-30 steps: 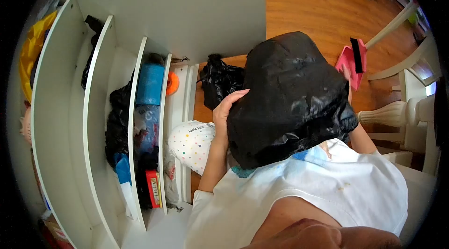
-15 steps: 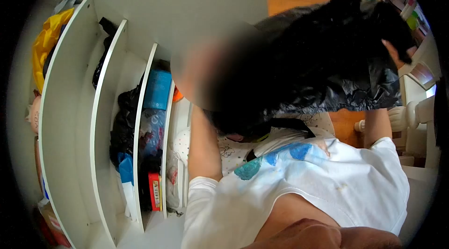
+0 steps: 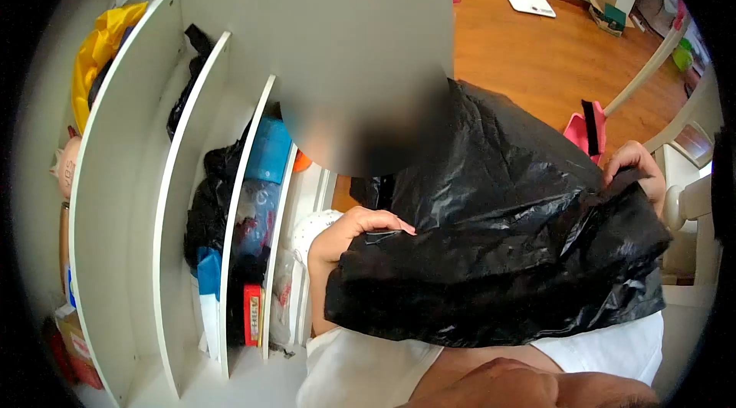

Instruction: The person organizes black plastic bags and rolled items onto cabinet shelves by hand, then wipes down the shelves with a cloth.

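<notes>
A large black plastic bag (image 3: 514, 178) is spread out in front of my chest, wrinkled and shiny, with its near part folded over toward me. My left hand (image 3: 360, 226) is closed on the bag's left edge, thumb lying along the fold. On the far right, my right hand (image 3: 635, 167) grips the other side of the bag, fingers curled round the plastic. The bag hides most of my white shirt (image 3: 606, 347). A blurred patch covers part of the view above my left hand, so what lies there cannot be made out.
White shelves (image 3: 184, 201) stand at the left, holding a yellow bag (image 3: 103, 48), black bags (image 3: 211, 193), a blue package (image 3: 267, 149) and a red box (image 3: 252, 314). Beyond the bag are a wooden floor (image 3: 521, 55), a white scale (image 3: 528, 1), a green box (image 3: 609, 17) and a pink item (image 3: 576, 132).
The bag has come down and toward my chest, now spread flatter and covering the shirt. Both hands have lowered with it, and more floor shows behind.
</notes>
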### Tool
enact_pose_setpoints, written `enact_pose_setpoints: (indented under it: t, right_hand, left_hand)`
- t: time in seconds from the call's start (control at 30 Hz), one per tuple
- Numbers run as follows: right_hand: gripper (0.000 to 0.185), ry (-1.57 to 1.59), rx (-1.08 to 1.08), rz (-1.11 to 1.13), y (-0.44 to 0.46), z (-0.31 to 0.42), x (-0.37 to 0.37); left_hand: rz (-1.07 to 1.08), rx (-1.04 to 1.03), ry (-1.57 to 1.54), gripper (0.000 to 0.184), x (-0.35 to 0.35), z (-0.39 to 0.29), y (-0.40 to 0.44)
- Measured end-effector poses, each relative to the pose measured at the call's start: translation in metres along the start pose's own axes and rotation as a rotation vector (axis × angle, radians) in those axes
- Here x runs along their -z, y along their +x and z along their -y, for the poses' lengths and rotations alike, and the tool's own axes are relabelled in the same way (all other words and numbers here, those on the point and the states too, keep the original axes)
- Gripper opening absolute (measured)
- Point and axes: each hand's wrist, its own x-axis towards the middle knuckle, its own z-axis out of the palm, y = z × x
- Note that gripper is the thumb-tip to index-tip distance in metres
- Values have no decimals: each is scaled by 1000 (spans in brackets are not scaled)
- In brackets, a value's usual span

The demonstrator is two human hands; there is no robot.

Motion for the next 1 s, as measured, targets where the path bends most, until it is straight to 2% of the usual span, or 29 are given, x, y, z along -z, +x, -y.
enact_pose_setpoints:
  t: [0.03, 0.1, 0.13, 0.17, 0.2, 0.27, 0.3, 0.33, 0.37, 0.4, 0.47, 0.53, 0.6, 0.63, 0.67, 0.7, 0.73, 0.77, 0.8, 0.87, 0.93, 1.0]
  right_hand:
    - [29, -21, 6, 36, 1, -6, 10]
    - [27, -13, -20, 156, 0, -39, 58]
    - [26, 2, -36, 203, 1, -48, 59]
    - [26, 16, -52, 250, 2, -56, 60]
    - [27, 78, -148, -52, 2, -47, 32]
    - [27, 109, -107, 17, 17, -77, 39]
    - [28, 125, -87, 51, 25, -92, 42]
    - [27, 158, -352, 83, 34, -100, 40]
    - [25, 175, -448, 70, 36, -105, 32]
    - [28, 197, -494, 29, 31, -144, 41]
    - [35, 427, -510, -34, 31, -127, 11]
    - [44, 231, -454, -17, 33, -148, -4]
    - [46, 2, -226, -127, 34, -144, -33]
    - [42, 82, -277, -175, 40, -144, -33]
    - [36, 114, -286, -292, 46, -152, -26]
    - [33, 114, -198, -411, 58, -147, -27]
    - [30, 113, -116, -528, 68, -137, -29]
    - [28, -156, -84, -531, 76, -126, -26]
    - [27, -427, -45, -524, 83, -118, -22]
    - [25, -519, -31, -365, 93, -114, -23]
    - [28, -848, -299, -75, 89, -165, 5]
    - [31, -933, -419, 27, 76, -193, 3]
  left_hand:
    - [-7, 4, -11, 31, 3, 6, -4]
    - [263, 44, 129, 44, 18, 18, -9]
    - [256, 44, 124, 44, 13, 38, -18]
    - [-43, -8, -422, 44, 2, 65, -30]
    - [-349, -67, -964, 45, -7, 79, -35]
    - [-453, 11, -444, 52, -11, 64, -10]
    - [-470, -6, -595, 59, -18, 56, 5]
    - [-439, 106, -707, 52, -17, 70, 11]
    - [-453, 129, -731, 45, -18, 85, 17]
    - [-467, 155, -758, 38, -20, 94, 22]
    - [-486, 162, -849, 38, -21, 87, 31]
    - [-531, 188, -957, 36, -19, 89, 32]
    - [-636, 198, -828, 34, -20, 88, 31]
    - [-634, 206, -829, 34, -21, 82, 32]
    - [-786, 137, -660, 33, -23, 76, 33]
    - [-931, 70, -485, 32, -25, 67, 34]
    - [-910, -21, -505, 27, -23, 65, 34]
    - [-936, -38, -537, 27, -24, 64, 37]
    - [-962, -60, -569, 27, -26, 65, 40]
    - [-978, 80, -611, 28, -31, 95, 41]
    - [-1014, 327, -471, 33, -44, 136, 42]
    - [-985, 376, -414, 36, -58, 164, 39]
